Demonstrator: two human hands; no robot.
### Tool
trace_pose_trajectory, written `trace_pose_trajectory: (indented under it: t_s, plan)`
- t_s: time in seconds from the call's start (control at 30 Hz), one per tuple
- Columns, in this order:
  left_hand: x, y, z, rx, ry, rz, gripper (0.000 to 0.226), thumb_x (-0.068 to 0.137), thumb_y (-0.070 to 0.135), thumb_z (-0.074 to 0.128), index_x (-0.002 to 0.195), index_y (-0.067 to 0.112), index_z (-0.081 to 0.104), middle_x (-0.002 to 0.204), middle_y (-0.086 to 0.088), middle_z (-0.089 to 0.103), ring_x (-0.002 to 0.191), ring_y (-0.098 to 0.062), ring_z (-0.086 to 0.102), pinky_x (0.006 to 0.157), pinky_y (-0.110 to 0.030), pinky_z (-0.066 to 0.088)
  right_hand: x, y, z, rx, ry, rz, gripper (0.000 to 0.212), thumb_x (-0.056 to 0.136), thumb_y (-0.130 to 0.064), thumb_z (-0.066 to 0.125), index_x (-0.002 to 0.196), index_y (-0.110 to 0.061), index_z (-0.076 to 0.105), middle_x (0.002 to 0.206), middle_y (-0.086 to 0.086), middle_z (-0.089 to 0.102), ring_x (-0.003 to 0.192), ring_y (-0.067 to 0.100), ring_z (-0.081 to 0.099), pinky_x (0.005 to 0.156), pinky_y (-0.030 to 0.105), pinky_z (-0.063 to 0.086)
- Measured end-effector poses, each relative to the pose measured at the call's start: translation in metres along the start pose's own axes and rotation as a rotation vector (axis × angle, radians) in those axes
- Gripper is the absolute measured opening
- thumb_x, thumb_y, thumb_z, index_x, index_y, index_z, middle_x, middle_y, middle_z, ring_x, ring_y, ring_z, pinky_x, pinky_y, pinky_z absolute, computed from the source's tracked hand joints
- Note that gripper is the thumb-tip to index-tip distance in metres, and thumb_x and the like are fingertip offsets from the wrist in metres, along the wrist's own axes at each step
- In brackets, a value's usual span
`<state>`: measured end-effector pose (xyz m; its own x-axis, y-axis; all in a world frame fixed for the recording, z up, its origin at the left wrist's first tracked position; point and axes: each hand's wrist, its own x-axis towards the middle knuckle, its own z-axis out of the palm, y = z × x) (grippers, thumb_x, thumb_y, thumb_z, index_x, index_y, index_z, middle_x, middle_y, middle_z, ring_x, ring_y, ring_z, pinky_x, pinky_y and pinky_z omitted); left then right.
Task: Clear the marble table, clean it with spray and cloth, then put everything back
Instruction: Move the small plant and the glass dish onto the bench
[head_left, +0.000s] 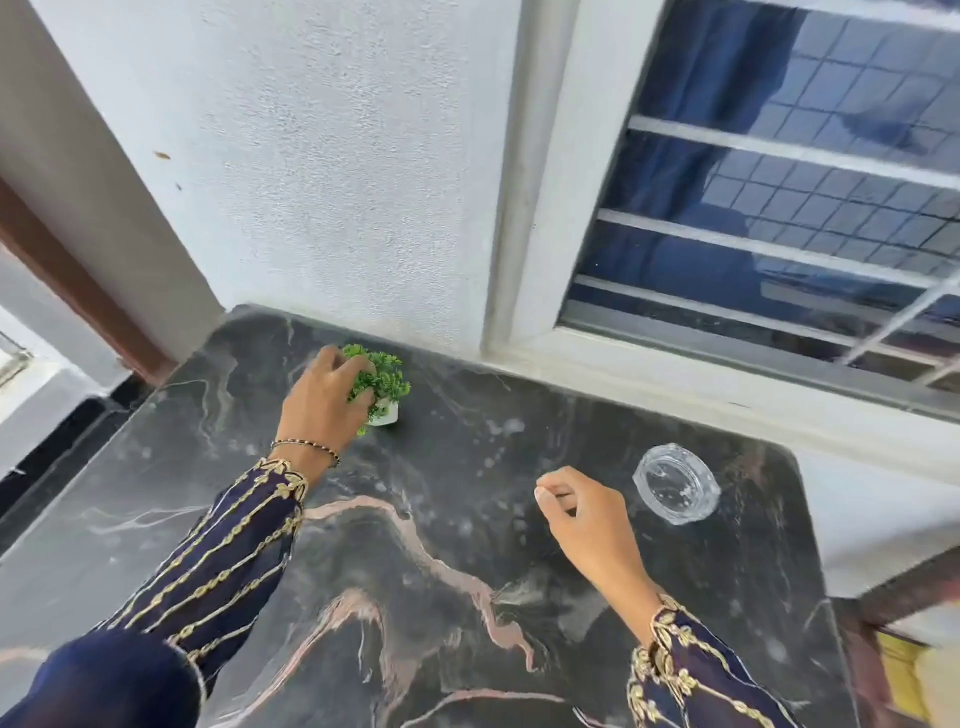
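Here the left hand (324, 397) closes around the leafy top of a small potted plant (382, 387) standing at the far left of the dark marble worktop (452, 571). The right hand (584, 512), loosely curled and holding nothing, hovers just beside a glass ashtray (676, 483).

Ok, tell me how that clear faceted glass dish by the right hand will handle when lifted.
The clear faceted glass dish looks thick-walled, so probably heavy for its size. Smooth glass may slip. Its low, wide shape should sit steady on the dark marble table, though likely breakable if dropped.
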<state>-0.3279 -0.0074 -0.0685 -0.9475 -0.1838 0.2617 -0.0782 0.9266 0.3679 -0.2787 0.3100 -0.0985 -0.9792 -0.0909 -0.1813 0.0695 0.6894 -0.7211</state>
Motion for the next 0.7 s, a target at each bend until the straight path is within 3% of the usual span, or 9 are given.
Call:
trace_pose_trajectory:
  t_s: [0.2,0.33,0.47,0.57,0.63,0.7]
  plan:
    - [-0.021,0.082,0.012,-0.199,-0.022,0.086,0.024,0.080,0.018,0.071,0.104,0.018,0.068,0.095,0.000,0.052,0.062,-0.019,0.049,0.056,-0.031,0.045,0.005,0.037,-0.047,-0.027,0.158,0.249,0.015,0.096,-0.044,0.060,0.087,-0.034,0.066,0.081,-0.019,0.070,0.090,0.012,0.070,0.083,0.042,0.057]
    - [-0.031,0.123,0.022,-0.271,-0.071,0.180,0.024,0.079,0.017,0.071,0.103,0.019,0.068,0.095,0.000,0.053,0.064,-0.015,0.047,0.060,-0.033,0.050,0.010,0.062,-0.073,-0.102,0.343,0.486,0.026,0.095,-0.046,0.061,0.102,-0.021,0.060,0.105,0.006,0.072,0.108,0.034,0.065,0.086,0.042,0.050]
    - [-0.037,0.147,0.031,-0.302,-0.132,0.270,0.022,0.080,0.019,0.071,0.102,0.022,0.068,0.094,0.002,0.052,0.062,-0.015,0.046,0.059,-0.034,0.052,0.011,0.086,-0.087,-0.024,0.404,0.683,0.055,0.090,-0.044,0.069,0.122,-0.003,0.050,0.116,0.020,0.067,0.109,0.042,0.065,0.087,0.045,0.051]
    - [-0.044,0.161,0.036,-0.332,-0.177,0.319,0.022,0.079,0.019,0.072,0.101,0.021,0.070,0.092,0.002,0.053,0.059,-0.019,0.050,0.060,-0.034,0.053,0.009,0.102,-0.090,0.058,0.384,0.687,0.060,0.080,-0.054,0.067,0.103,0.002,0.068,0.089,0.015,0.074,0.080,0.032,0.074,0.076,0.040,0.060]
    - [-0.050,0.170,0.039,-0.343,-0.200,0.327,0.022,0.078,0.020,0.073,0.100,0.022,0.071,0.090,0.005,0.052,0.059,-0.019,0.051,0.061,-0.032,0.052,0.005,0.108,-0.091,0.136,0.383,0.658,0.043,0.090,-0.037,0.066,0.082,0.005,0.074,0.067,0.014,0.073,0.049,0.016,0.067,0.065,0.037,0.062]
    - [-0.056,0.179,0.042,-0.348,-0.214,0.337,0.021,0.078,0.021,0.073,0.099,0.023,0.071,0.089,0.007,0.051,0.057,-0.018,0.051,0.061,-0.030,0.051,0.002,0.112,-0.094,0.142,0.375,0.624,0.037,0.095,-0.024,0.063,0.078,0.007,0.073,0.063,0.014,0.072,0.040,0.005,0.060,0.058,0.018,0.058]
